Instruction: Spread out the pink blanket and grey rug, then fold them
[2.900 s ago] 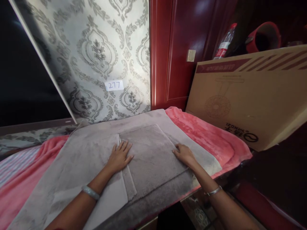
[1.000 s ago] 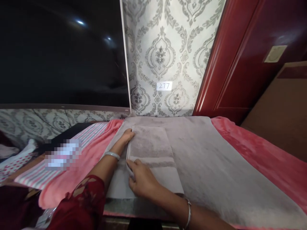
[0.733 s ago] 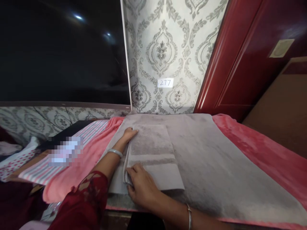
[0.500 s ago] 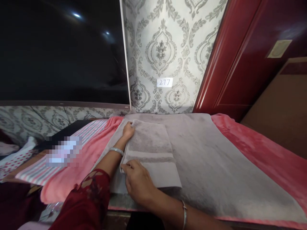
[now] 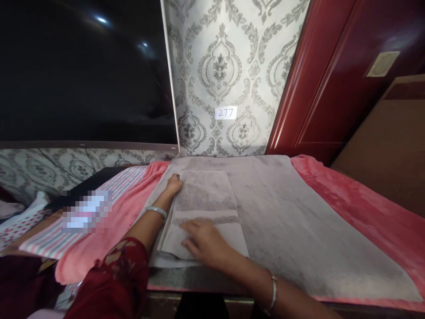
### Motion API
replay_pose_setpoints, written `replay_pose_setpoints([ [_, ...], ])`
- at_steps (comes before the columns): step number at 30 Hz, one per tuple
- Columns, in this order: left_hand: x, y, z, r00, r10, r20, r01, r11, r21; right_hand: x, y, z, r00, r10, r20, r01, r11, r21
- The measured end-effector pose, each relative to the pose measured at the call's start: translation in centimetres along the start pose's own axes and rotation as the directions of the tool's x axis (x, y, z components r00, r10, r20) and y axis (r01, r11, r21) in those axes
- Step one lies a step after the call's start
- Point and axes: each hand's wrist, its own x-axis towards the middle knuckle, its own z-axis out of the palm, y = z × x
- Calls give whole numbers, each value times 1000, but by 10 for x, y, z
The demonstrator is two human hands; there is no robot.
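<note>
A folded grey towel [image 5: 207,190] with a pale band across it lies on a larger grey cloth [image 5: 282,221]. My left hand [image 5: 173,184] is closed at the towel's far left edge, its fingertips partly hidden, and appears to pinch the fabric there. Over the towel's near part, my right hand [image 5: 204,239] is slightly blurred, with fingers apart and nothing held. Below it, the near left corner of the towel lies flat, with layers showing along the left side.
Pink blanket [image 5: 352,199] shows at the right of the grey cloth, and a striped cloth [image 5: 49,237] lies at the left. A large dark screen [image 5: 83,79] stands at the back left. A cardboard box [image 5: 392,146] is at the right.
My right hand has let go of the towel's near left edge and moved right over it, fingers opening. The towel's left edge has come down flatter. My left hand has shifted slightly nearer.
</note>
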Motion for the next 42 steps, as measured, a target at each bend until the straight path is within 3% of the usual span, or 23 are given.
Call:
replay_pose_setpoints([
  [3, -12, 3, -1, 999, 7, 49, -13, 993, 121, -10, 35, -26, 993, 103, -64, -110, 986, -123],
  [7, -35, 4, 10, 998, 33, 60, -47, 968, 247, -28, 74, -22, 975, 209, 71, -186, 950, -249],
  [12, -44, 6, 11, 997, 38, 65, -56, 946, 320, -37, 80, -5, 962, 240, 128, -199, 942, -269],
  [17, -53, 25, -7, 996, 69, 59, -86, 930, 358, -33, 84, -17, 975, 184, 124, -158, 968, -197],
  [20, -76, 37, -8, 965, 238, 111, -263, 893, 365, -19, 99, -28, 988, 153, 21, -147, 974, -173],
  [24, -115, 35, 2, 863, 404, 303, -492, 810, 319, 20, 121, -43, 977, 173, -123, -199, 949, -246],
  [29, -139, 6, 14, 858, 391, 334, -499, 789, 357, 67, 150, -49, 969, 231, -86, -247, 897, -368],
  [35, -139, -9, 20, 852, 412, 323, -511, 788, 344, 73, 183, -29, 947, 319, -38, -310, 876, -371],
  [38, -138, -10, 21, 849, 417, 324, -513, 797, 319, 81, 183, -34, 941, 335, -42, -324, 864, -384],
  [42, -140, -11, 21, 846, 417, 332, -510, 815, 276, 123, 167, -47, 960, 248, -131, -280, 872, -401],
])
